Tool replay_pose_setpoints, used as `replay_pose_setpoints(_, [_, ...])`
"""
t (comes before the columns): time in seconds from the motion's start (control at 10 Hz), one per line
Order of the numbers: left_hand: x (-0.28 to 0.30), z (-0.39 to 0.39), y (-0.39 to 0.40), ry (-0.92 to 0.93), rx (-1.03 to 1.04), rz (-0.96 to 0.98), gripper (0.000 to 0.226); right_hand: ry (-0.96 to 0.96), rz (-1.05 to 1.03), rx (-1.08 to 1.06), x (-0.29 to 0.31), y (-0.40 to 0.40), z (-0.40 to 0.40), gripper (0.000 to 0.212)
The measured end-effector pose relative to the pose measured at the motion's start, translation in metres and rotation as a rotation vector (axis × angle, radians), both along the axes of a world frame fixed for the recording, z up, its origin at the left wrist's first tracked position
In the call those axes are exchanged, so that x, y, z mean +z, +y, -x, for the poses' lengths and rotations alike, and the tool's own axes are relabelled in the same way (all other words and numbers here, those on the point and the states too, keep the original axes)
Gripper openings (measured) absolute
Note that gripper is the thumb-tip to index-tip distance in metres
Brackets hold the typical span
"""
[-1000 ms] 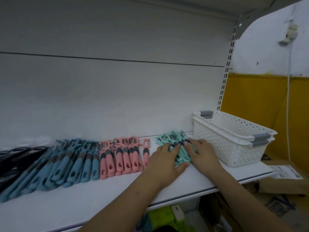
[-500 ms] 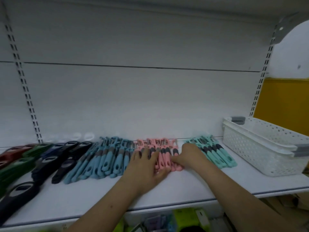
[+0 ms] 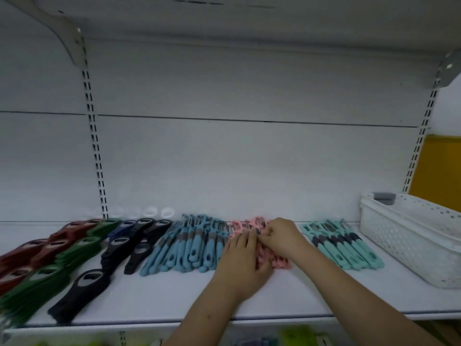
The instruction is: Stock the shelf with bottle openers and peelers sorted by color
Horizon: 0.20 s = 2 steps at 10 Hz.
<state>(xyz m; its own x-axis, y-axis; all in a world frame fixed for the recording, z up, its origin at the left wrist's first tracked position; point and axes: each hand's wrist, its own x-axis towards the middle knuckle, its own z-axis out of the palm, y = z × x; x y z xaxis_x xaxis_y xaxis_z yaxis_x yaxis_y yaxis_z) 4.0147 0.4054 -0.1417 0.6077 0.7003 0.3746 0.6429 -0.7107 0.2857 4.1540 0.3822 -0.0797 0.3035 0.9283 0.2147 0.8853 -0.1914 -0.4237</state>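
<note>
Head cam: both hands on pink peelers (image 3: pixel 280 262), mid-shelf (image 3: pixel 174 295), btwn blue and teal rows. My left hand (image 3: pixel 243 267) lies flat, fingers together; right hand (image 3: pixel 283 237) fingers pinch handles. Squaring pink group. Next, probably align ends evenly.

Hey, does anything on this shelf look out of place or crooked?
Yes: one black bottle opener lies alone near the white shelf's front edge, angled, apart from the other black bottle openers further back. The blue peelers and mint-green peelers sit in tidy colour groups.

Peelers blue (image 3: pixel 189 248), pink (image 3: pixel 280 262), mint (image 3: pixel 349 250); openers seemingly black (image 3: pixel 134 248).
</note>
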Motion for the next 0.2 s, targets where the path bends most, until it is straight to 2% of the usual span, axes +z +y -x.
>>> replay_pose_setpoints(0.1, [-0.001, 0.0, 0.001, -0.02, -0.005, -0.038, 0.082, -0.005, -0.062, -0.086, 0.003, -0.015, -0.013, 0.031])
replay_pose_setpoints(0.2, [0.004, 0.0, -0.005, -0.014, -0.035, -0.069, 0.073, -0.008, -0.075, -0.139, 0.001, -0.041, -0.026, 0.029])
